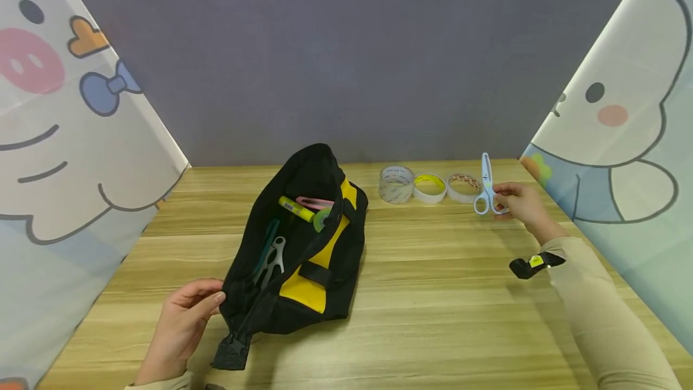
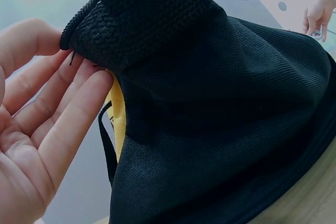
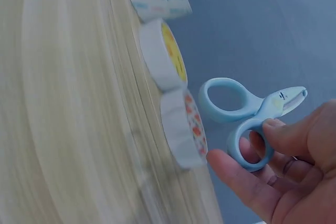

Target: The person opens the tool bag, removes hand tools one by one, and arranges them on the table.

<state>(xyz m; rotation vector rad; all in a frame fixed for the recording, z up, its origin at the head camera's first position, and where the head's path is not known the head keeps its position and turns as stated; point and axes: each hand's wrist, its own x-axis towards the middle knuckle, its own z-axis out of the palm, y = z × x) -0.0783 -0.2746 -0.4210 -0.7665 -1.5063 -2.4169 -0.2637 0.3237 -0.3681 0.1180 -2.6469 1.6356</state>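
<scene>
A grey back wall (image 1: 346,65), perhaps fabric, and cartoon-printed side panels (image 1: 59,155) border a wood-grain table (image 1: 433,294).

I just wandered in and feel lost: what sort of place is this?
Probably a small, screened-off tabletop workspace: a wood-grain table stands before a plain grey backdrop, with cartoon-printed panels on both sides.

Cannot read print on the clear tape roll (image 1: 395,192), see all the green disc (image 1: 319,220) behind the rim of the black bag (image 1: 346,272), or identify the dark object (image 1: 215,387) cut by the head view's bottom edge.
</scene>
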